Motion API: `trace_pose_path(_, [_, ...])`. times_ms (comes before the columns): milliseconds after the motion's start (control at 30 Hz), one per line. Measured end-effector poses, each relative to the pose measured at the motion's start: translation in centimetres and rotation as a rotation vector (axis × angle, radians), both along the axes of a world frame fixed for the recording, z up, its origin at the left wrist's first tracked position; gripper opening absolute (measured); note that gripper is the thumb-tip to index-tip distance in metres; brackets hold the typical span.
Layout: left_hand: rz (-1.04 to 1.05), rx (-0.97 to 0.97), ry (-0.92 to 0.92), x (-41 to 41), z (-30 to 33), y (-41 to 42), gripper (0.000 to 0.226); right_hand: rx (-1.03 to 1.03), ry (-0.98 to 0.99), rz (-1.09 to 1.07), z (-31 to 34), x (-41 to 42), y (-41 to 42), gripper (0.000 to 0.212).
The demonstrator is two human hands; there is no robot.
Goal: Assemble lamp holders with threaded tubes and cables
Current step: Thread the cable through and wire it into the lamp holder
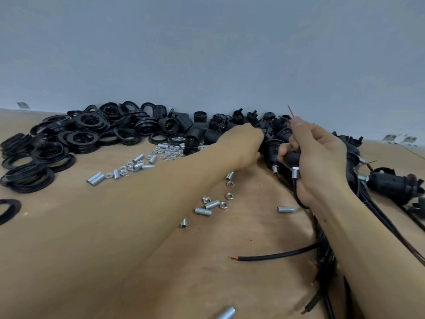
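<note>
My right hand [319,157] is closed around a black lamp holder cap [291,157] with a silver threaded tube [295,173] at its lower end. A black cable [296,192] runs out of the tube, and its red wire tip [290,110] sticks up above my fingers. My left hand [243,143] reaches into the pile of black lamp holder parts [271,125] by the wall; its fingers are hidden among them, so what they grip is unclear. Loose silver tubes [138,166] and nuts [170,150] lie on the brown table [207,261].
A heap of black threaded rings [76,137] fills the left back of the table. Finished holders with cables [391,183] lie at the right. A bundle of black cables [326,256] runs under my right forearm. One loose cable end [264,257] lies near the middle.
</note>
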State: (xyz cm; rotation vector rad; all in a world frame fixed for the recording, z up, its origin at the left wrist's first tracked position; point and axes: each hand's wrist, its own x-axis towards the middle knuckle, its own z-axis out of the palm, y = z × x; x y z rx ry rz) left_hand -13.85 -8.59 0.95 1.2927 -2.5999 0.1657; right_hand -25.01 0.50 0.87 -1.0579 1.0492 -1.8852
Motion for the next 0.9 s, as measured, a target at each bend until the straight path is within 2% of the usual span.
trace_pose_path(100, [0.097, -0.049, -0.029, -0.6, -0.3, -0.6, 0.019, -0.003, 0.004, 0.028, 0.3, 0.2, 0.0, 0.014])
trace_pose_path(133, [0.114, -0.064, -0.006, -0.6, -0.3, -0.7, 0.02, 0.003, -0.004, 0.031, 0.3, 0.2, 0.1, 0.015])
trace_pose_path(200, [0.125, -0.057, 0.118, -0.1, -0.4, -0.9, 0.038, 0.015, -0.025, 0.039, 0.5, 0.2, 0.1, 0.022])
trace_pose_path(267, [0.094, 0.009, 0.401, 1.2, 0.2, -0.1, 0.05, 0.014, -0.048, 0.039, 0.6, 0.2, 0.2, 0.028])
trace_pose_path(333, [0.014, 0.078, 0.721, 3.5, 1.0, 1.7, 0.045, 0.006, -0.039, 0.05, 0.8, 0.6, 0.4, 0.028])
trace_pose_path(400, [-0.11, 0.152, 0.954, 6.6, 1.2, 4.2, 0.042, -0.006, 0.014, 0.072, 0.9, 1.5, 0.8, 0.024])
trace_pose_path(467, [-0.174, 0.144, 0.995, 9.6, 0.6, 7.0, 0.043, -0.01, 0.109, 0.122, 0.7, 2.6, 1.4, 0.02])
trace_pose_path(600, [-0.201, -0.167, 0.864, 13.9, -1.6, 10.7, 0.048, -0.034, 0.361, 0.272, 0.3, 5.3, 3.0, 0.014])
trace_pose_path(633, [-0.226, -0.191, 0.869, 14.5, -2.0, 10.9, 0.052, -0.051, 0.397, 0.296, 0.2, 5.9, 3.4, 0.013])
trace_pose_path(667, [-0.246, -0.145, 0.927, 14.7, -2.3, 10.9, 0.056, -0.067, 0.419, 0.303, 0.1, 6.4, 3.7, 0.013])
trace_pose_path(733, [-0.236, 0.109, 1.208, 14.2, -2.1, 10.9, 0.055, -0.092, 0.443, 0.278, 0.1, 7.0, 4.1, 0.013])
trace_pose_path(833, [-0.182, 0.628, 1.652, 13.0, -1.3, 11.1, 0.02, -0.127, 0.47, 0.196, 0.6, 6.8, 4.5, 0.01])
trace_pose_path(900, [-0.192, 0.882, 1.743, 12.6, -1.3, 11.3, 0.02, -0.167, 0.495, 0.171, 0.9, 6.5, 4.8, 0.01])
